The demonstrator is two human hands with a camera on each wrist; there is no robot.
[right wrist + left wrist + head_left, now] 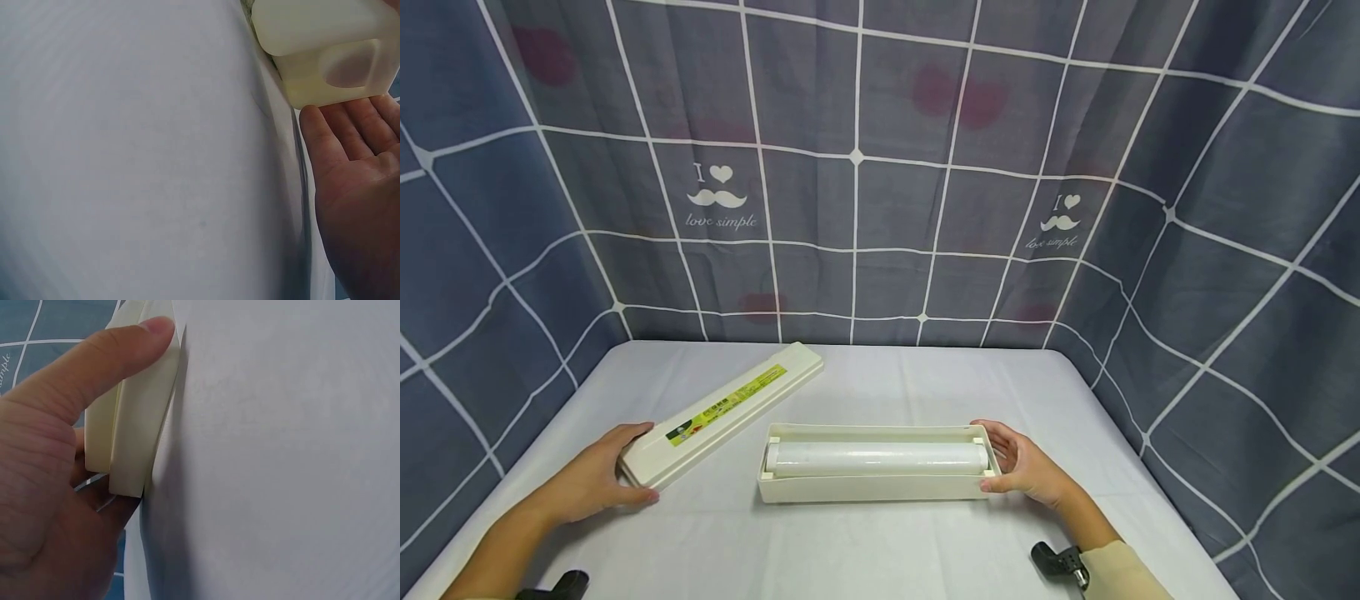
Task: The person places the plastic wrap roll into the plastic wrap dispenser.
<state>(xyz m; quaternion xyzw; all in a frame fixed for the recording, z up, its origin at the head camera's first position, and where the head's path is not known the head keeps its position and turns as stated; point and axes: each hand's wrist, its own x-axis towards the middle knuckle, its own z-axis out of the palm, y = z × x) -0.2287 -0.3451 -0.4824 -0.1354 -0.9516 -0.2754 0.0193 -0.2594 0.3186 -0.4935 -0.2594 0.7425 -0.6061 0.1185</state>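
Note:
A long cream lid (730, 417) with a yellow-green label lies slanted on the left of the white table. My left hand (597, 475) grips its near end, thumb along the front side and fingers round the back, also seen in the left wrist view. Right of the lid, a cream cling film box (880, 490) stands uncovered, with a white roll of film (880, 458) lying lengthwise inside. At the box's right end, my right hand (1028, 471) holds the corners, thumb at the front and fingers at the back. In the right wrist view, the box end (337, 69) shows an opening.
A white cloth covers the table (887, 550). Dark checked curtains (887, 208) enclose the back and both sides. Black wrist mounts (1060, 560) show near each forearm at the lower edge of the head view.

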